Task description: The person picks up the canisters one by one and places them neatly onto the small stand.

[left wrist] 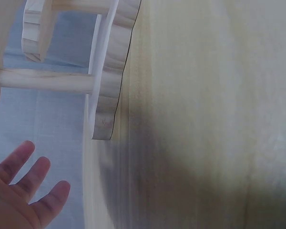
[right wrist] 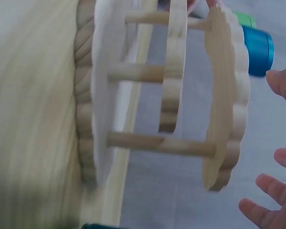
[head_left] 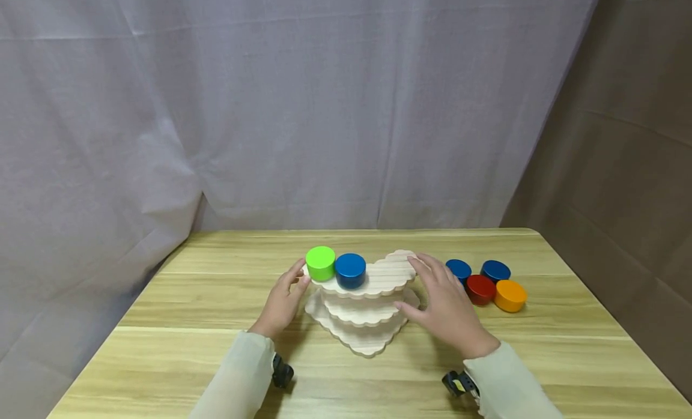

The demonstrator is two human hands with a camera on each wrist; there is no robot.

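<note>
A pale wooden three-tier stand [head_left: 388, 278] with scalloped edges rises from the table on round wooden posts. On the left part of its top tier sit a bright green short cylinder [head_left: 321, 264] and, just right of it, a blue short cylinder [head_left: 351, 272]. My left hand [head_left: 281, 302] is at the stand's left end beside the green cylinder; whether it touches is unclear. My right hand [head_left: 451, 312], fingers spread, is at the right end of the top tier. Its palm is bare in the right wrist view, where the posts [right wrist: 162, 143] also show.
Right of the stand, two blue cylinders [head_left: 495, 271], a red cylinder [head_left: 480, 290] and an orange cylinder [head_left: 510, 296] are grouped closely on the wood-grain table [head_left: 178, 329]. A grey curtain [head_left: 303, 119] hangs behind the table; darker cloth [head_left: 622, 167] hangs at the right.
</note>
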